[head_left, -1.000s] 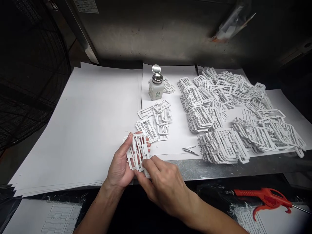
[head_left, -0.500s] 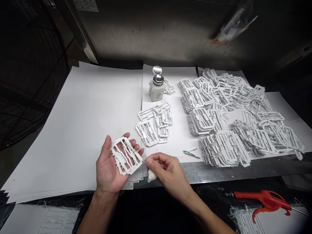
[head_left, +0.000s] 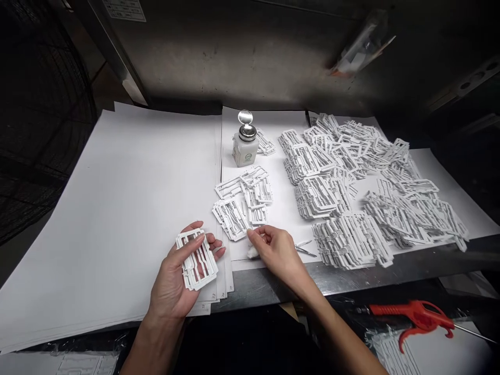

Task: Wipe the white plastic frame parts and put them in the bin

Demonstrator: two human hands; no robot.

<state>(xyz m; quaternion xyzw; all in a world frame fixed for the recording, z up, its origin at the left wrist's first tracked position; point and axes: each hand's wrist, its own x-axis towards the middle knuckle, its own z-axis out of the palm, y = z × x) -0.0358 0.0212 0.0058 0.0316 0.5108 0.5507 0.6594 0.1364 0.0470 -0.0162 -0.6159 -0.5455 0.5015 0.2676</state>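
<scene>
My left hand (head_left: 170, 289) is closed on white plastic frames (head_left: 210, 273) with thin wavy bars, seemingly a small stack. Its thumb presses across the top and the fingers lie underneath. My right hand (head_left: 279, 252) is pinched around a small white cotton wad (head_left: 252, 253), partly hidden by the fingers. It hovers at the near edge of a loose group of similar frames (head_left: 231, 219). Just right of that hand, metal tweezers (head_left: 307, 252) lie on the white paper, partly covered by it.
A white pump bottle (head_left: 245, 151) with its metal lid up stands behind the loose frames. Large piles of frames (head_left: 351, 239) fill the right side. White paper sheets (head_left: 136, 208) cover the left. A red air blow gun (head_left: 417, 316) lies at the lower right.
My left thumb has come down onto the frames, which now sit more evenly together. My right hand has moved away from them, forward and right, carrying the cotton wad.
</scene>
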